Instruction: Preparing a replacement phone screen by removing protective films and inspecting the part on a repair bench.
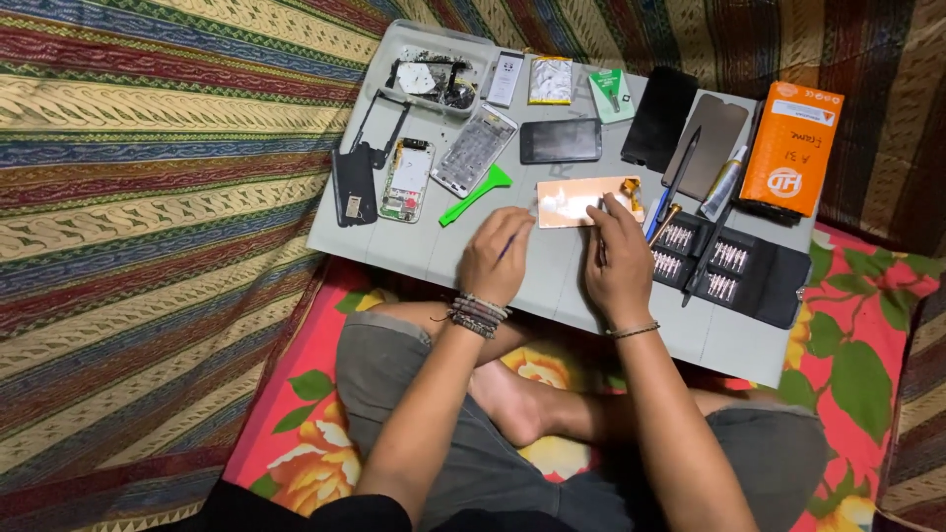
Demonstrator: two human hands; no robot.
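Fingers of your right hand (pixel 619 264) press the thin, likely fragile copper-coloured panel (pixel 581 201) flat; your left hand (pixel 496 258) pinches a slim blue tool (pixel 506 246); grip the panel by its edges.

I am looking down at a home turned makeshift phone-repair spot: I sit cross-legged on a red flower-printed cushion (pixel 305 433), with striped woven fabric (pixel 148 197) spread all around. Across my lap lies a flat grey work board (pixel 552 286), its far edge lined with opened phones and its right edge holding a black fold-out screwdriver-bit case (pixel 734 271).
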